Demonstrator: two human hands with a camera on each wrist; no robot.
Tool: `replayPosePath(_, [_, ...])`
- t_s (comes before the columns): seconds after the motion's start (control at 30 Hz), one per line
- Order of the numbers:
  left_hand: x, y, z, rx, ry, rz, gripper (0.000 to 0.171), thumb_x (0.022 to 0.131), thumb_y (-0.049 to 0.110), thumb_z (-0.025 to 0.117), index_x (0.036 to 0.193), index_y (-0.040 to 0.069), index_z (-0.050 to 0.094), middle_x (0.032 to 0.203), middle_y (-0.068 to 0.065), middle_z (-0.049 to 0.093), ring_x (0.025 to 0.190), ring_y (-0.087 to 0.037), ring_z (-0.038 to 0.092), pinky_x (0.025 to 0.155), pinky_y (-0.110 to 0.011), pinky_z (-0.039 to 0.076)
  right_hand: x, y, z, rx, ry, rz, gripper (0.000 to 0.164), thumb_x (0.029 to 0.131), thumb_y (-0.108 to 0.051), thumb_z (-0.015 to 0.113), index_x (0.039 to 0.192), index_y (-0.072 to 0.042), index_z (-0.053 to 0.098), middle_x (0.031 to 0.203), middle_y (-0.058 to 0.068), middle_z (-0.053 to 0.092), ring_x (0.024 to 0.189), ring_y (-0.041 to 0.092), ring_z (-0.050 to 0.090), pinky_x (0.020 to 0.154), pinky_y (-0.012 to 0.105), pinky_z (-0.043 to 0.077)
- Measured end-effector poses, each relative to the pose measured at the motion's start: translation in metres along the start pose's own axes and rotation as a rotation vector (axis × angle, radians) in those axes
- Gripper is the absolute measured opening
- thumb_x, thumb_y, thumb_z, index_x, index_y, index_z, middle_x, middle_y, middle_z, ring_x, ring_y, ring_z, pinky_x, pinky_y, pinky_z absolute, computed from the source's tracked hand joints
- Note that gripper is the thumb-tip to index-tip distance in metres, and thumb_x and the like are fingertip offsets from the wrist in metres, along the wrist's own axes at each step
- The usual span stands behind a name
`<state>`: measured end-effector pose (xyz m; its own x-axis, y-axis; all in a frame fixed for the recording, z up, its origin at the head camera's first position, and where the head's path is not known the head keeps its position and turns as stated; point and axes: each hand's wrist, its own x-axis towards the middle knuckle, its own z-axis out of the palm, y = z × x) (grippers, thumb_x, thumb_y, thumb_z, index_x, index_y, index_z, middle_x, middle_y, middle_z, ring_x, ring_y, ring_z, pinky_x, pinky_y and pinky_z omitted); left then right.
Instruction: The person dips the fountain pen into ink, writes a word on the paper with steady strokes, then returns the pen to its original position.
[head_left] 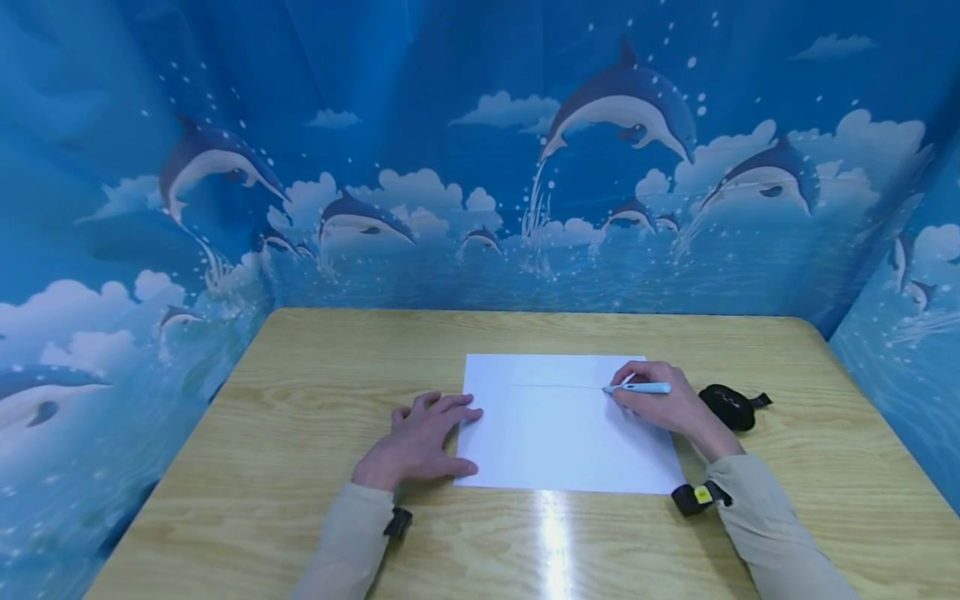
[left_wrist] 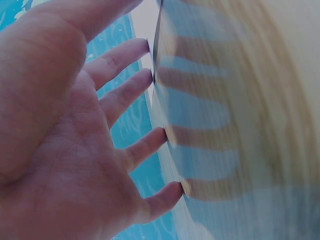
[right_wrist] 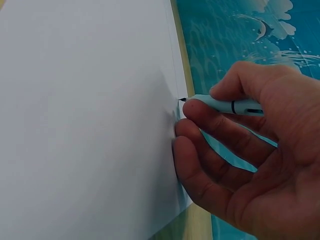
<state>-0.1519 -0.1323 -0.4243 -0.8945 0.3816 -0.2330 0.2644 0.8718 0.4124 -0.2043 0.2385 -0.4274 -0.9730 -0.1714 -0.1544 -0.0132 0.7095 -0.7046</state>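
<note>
"Right hand (head_left: 678,408) reaching in from the lower right, wrist angled to the left, and it has a pale blue pen (head_left: 647,388) pinched between thumb and forefinger!"

"And the other fingers?"

"Curled underneath, up against the white sheet (head_left: 555,442). Now the left hand (head_left: 420,442): palm down, fingers spread wide, thumb and forefinger resting on the sheet's left edge."

"What's out of sight?"

"Plenty! From the right wrist, the pen's back end vanishes behind the hand; from the left wrist, the thumb runs off the top of the frame (the other four fingertips show nicely). Both sleeves (head_left: 772,525) are cut off at the bottom of the head view."

"So where's that pen sitting?"

"Just ahead of the fingertips, nib pointing left, meeting the sheet at the right end of a line (head_left: 555,386), very faint, near the far edge. The sheet lies between the hands on the table (head_left: 285,417), its right edge partly covered, and a black pouch (head_left: 727,407) sits just to the right of that hand."
</note>
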Motion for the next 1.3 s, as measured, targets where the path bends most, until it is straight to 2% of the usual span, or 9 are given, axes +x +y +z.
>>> replayPosePath(0.47, [0.0,0.0,0.0,-0.007,-0.015,-0.018,0.07,0.086,0.047,0.08,0.149,0.032,0.052,0.166,0.007,0.036,0.156,-0.04,0.021,0.117,-0.073,0.019,-0.003,0.003,-0.004,-0.05,0.023,0.009,0.021,0.095,-0.025,0.067,0.109,-0.01,0.071,0.101,0.012,0.071,0.077,0.02,0.062,0.066,0.031,0.051])
replayPosePath(0.87, [0.001,-0.001,0.001,0.006,-0.003,-0.011,0.07,0.086,0.047,0.08,0.148,0.032,0.054,0.166,0.007,0.037,0.155,-0.04,0.022,0.116,-0.073,0.021,-0.007,0.007,-0.009,-0.03,0.041,0.021,0.021,0.094,-0.023,0.067,0.109,-0.009,0.07,0.094,0.01,0.071,0.069,0.019,0.063,0.062,0.031,0.05])
replayPosePath(1.3, [0.0,0.0,0.001,-0.001,-0.006,-0.009,0.07,0.086,0.047,0.08,0.149,0.032,0.053,0.166,0.007,0.036,0.155,-0.04,0.022,0.116,-0.073,0.02,-0.011,0.009,-0.012,-0.02,0.037,0.03,0.023,0.095,-0.025,0.066,0.11,-0.008,0.069,0.092,0.008,0.073,0.07,0.018,0.066,0.063,0.031,0.052])
